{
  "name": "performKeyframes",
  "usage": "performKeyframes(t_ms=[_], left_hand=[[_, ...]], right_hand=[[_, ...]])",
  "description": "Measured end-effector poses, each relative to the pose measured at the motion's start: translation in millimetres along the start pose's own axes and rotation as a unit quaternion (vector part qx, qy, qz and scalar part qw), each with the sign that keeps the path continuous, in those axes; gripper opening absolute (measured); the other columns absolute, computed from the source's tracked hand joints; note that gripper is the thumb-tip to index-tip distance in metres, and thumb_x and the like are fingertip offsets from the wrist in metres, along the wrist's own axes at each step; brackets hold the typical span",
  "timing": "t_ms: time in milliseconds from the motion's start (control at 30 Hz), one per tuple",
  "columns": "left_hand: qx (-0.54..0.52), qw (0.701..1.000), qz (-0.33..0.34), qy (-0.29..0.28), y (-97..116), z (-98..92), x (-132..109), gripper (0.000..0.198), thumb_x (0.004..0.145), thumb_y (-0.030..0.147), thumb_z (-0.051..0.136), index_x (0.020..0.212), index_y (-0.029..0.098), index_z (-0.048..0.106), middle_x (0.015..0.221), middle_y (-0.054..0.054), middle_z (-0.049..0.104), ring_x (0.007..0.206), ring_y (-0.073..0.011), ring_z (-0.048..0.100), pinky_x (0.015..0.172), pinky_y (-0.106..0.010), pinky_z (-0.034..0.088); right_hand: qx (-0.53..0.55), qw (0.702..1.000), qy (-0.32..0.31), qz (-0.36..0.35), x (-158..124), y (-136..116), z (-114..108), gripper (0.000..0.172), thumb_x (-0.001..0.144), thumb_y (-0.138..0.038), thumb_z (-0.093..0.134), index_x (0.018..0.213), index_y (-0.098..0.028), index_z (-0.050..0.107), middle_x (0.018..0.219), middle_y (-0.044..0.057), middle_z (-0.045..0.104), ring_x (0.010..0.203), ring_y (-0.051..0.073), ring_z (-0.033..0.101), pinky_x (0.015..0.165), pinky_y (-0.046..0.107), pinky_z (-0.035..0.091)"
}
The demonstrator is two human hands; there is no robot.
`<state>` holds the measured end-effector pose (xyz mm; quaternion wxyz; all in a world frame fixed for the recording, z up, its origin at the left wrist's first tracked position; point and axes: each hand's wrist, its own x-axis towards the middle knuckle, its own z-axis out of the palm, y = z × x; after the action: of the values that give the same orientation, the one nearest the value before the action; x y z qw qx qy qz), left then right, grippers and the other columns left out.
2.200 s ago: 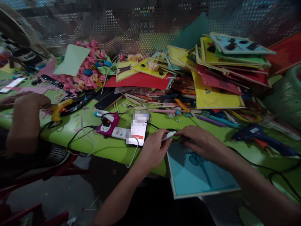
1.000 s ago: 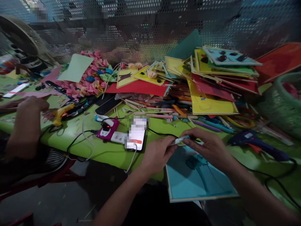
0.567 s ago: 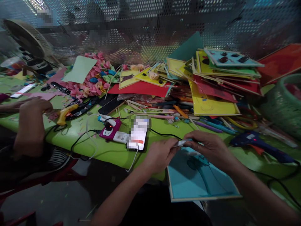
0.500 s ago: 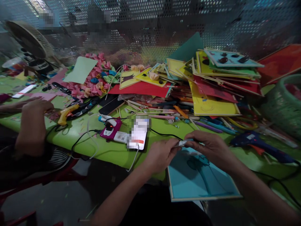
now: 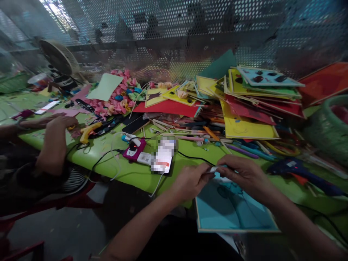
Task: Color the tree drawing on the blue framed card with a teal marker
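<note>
My left hand (image 5: 190,181) and my right hand (image 5: 243,172) meet above the near table edge, fingers pinched. Between their fingertips is a small whitish-blue folded piece (image 5: 214,169), probably paper; most of it is covered by fingers. Below them lies a blue sheet with a pale stick frame (image 5: 233,214), overhanging the edge and bearing darker blue shapes like a plant drawing. To the right of my right hand rests a dark blue glue gun (image 5: 301,172). A lit phone (image 5: 164,156) with a white cable lies to the left of my left hand.
A magenta power strip (image 5: 134,149) with plugs and cables sits left of the phone. Behind are stacked framed colour sheets (image 5: 252,105), pens and sticks, and pink paper shapes (image 5: 119,96). A green basket (image 5: 331,127) stands right. At left, another person's arm (image 5: 56,141) rests near a yellow glue gun (image 5: 89,131).
The view has shifted, so the table contents appear farther right and slightly lower. Both hands still pinch the small piece, whose angle between the fingers has changed slightly.
</note>
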<state>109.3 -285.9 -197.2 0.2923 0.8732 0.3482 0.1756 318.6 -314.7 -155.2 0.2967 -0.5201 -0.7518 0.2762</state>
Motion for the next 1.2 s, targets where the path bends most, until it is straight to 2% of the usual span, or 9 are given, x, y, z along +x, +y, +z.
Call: performKeyframes(t_ms=[133, 233, 367, 500, 600, 700, 833, 1000, 1200], left_hand=[[0.021, 0.999, -0.016, 0.024, 11, -10.5, 16, 0.021, 0.108, 0.036, 0.047, 0.106, 0.023, 0.064, 0.086, 0.002, 0.076, 0.075, -0.0151, 0.071, 0.063, -0.023, 0.043], [0.060, 0.995, -0.053, 0.063, 10, -28.0, 39, 0.024, 0.106, 0.036, 0.051, 0.125, 0.026, 0.062, 0.100, -0.002, 0.077, 0.087, -0.0204, 0.073, 0.071, -0.027, 0.049], [0.126, 0.977, -0.119, 0.120, -2, -51.8, 76, 0.035, 0.105, 0.022, 0.042, 0.136, 0.018, 0.060, 0.122, -0.016, 0.072, 0.109, -0.0305, 0.069, 0.092, -0.042, 0.052], [0.163, 0.967, -0.131, 0.144, -9, -58.4, 96, 0.050, 0.102, 0.016, 0.046, 0.152, 0.014, 0.046, 0.149, -0.023, 0.056, 0.141, -0.0390, 0.048, 0.115, -0.059, 0.035], [0.164, 0.977, -0.081, 0.114, -4, -49.2, 85, 0.053, 0.101, 0.020, 0.053, 0.154, 0.020, 0.045, 0.160, -0.015, 0.048, 0.150, -0.0342, 0.037, 0.123, -0.055, 0.026], [0.149, 0.988, -0.018, 0.047, 2, -31.6, 53, 0.039, 0.101, 0.025, 0.058, 0.140, 0.026, 0.058, 0.148, -0.006, 0.061, 0.140, -0.0249, 0.049, 0.118, -0.043, 0.035], [0.148, 0.989, 0.007, -0.009, -2, -9.6, 14, 0.020, 0.096, 0.028, 0.068, 0.116, 0.026, 0.068, 0.122, -0.002, 0.070, 0.122, -0.0218, 0.058, 0.104, -0.038, 0.045], [0.186, 0.980, -0.050, 0.041, -19, -1.9, 16, 0.007, 0.099, 0.019, 0.060, 0.101, 0.019, 0.067, 0.105, -0.008, 0.068, 0.109, -0.0276, 0.058, 0.094, -0.042, 0.045], [0.179, 0.978, -0.027, 0.103, -8, -10.5, 27, 0.023, 0.107, 0.026, 0.046, 0.120, 0.022, 0.065, 0.121, -0.007, 0.070, 0.116, -0.0250, 0.058, 0.098, -0.041, 0.042]], right_hand=[[-0.027, 0.998, 0.040, 0.037, -1, 5, -10, 0.043, 0.100, -0.057, 0.053, 0.083, -0.023, 0.072, 0.072, 0.004, 0.071, 0.067, 0.022, 0.066, 0.061, 0.032, 0.048], [-0.086, 0.990, 0.108, 0.038, -6, 15, -22, 0.040, 0.101, -0.056, 0.053, 0.115, -0.026, 0.074, 0.102, 0.009, 0.079, 0.092, 0.031, 0.073, 0.079, 0.041, 0.053], [-0.177, 0.981, 0.073, -0.014, -24, 25, -30, 0.030, 0.101, -0.045, 0.055, 0.111, -0.026, 0.075, 0.113, 0.011, 0.079, 0.106, 0.035, 0.072, 0.090, 0.049, 0.053], [-0.222, 0.974, -0.008, -0.055, -47, 29, -27, 0.020, 0.097, -0.028, 0.057, 0.099, -0.024, 0.076, 0.099, 0.010, 0.078, 0.095, 0.030, 0.073, 0.082, 0.044, 0.054], [-0.263, 0.964, -0.030, -0.041, -61, 36, -24, 0.018, 0.094, -0.023, 0.059, 0.101, -0.023, 0.075, 0.100, 0.010, 0.076, 0.095, 0.030, 0.071, 0.084, 0.043, 0.054], [-0.309, 0.951, -0.017, -0.021, -70, 47, -21, 0.017, 0.093, -0.021, 0.059, 0.103, -0.021, 0.074, 0.103, 0.011, 0.074, 0.098, 0.031, 0.068, 0.085, 0.045, 0.052], [-0.305, 0.952, -0.024, -0.016, -71, 60, -19, 0.013, 0.097, -0.025, 0.059, 0.096, -0.020, 0.071, 0.098, 0.011, 0.071, 0.095, 0.031, 0.065, 0.083, 0.044, 0.050], [-0.222, 0.975, 0.006, 0.001, -65, 61, -20, 0.021, 0.103, -0.039, 0.054, 0.098, -0.021, 0.066, 0.097, 0.010, 0.071, 0.094, 0.029, 0.066, 0.084, 0.042, 0.050], [-0.187, 0.981, 0.047, 0.032, -54, 43, -23, 0.028, 0.103, -0.047, 0.050, 0.097, -0.023, 0.065, 0.096, 0.009, 0.074, 0.088, 0.028, 0.068, 0.078, 0.040, 0.050]])
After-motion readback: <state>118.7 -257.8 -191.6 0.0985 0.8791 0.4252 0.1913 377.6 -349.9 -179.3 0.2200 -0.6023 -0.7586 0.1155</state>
